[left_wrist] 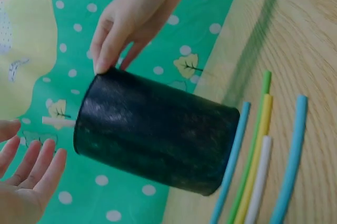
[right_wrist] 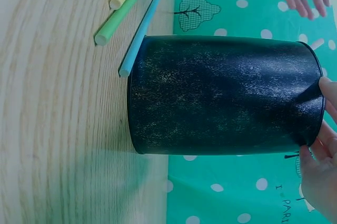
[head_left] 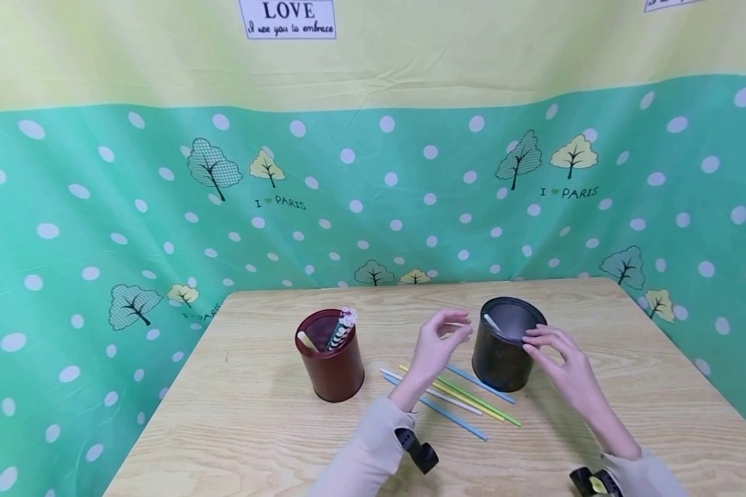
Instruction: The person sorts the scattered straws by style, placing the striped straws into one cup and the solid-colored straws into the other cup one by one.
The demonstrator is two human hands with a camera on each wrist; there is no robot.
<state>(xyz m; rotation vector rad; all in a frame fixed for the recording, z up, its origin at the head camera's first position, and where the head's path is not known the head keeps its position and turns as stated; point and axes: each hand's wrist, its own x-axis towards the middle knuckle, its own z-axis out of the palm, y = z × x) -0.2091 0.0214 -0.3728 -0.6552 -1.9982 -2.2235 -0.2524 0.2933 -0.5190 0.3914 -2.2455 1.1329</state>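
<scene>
Straws (head_left: 466, 393) are lying on the bench (head_left: 255, 386) beside the upright can (head_left: 503, 362); I'm judging them light and bendy, best pinched mid-length. The can is looking stiff and slick, its rim being pinched by my right hand's (head_left: 559, 359) fingers. My left hand (head_left: 436, 342) is hovering nearby, fingers loosely curved, holding nothing.

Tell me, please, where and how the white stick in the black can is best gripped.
I'd pinch the white stick by its upper end with the left hand, from above and the left: that end pokes out of the black can, and the right hand holds the rim's right side.
</scene>
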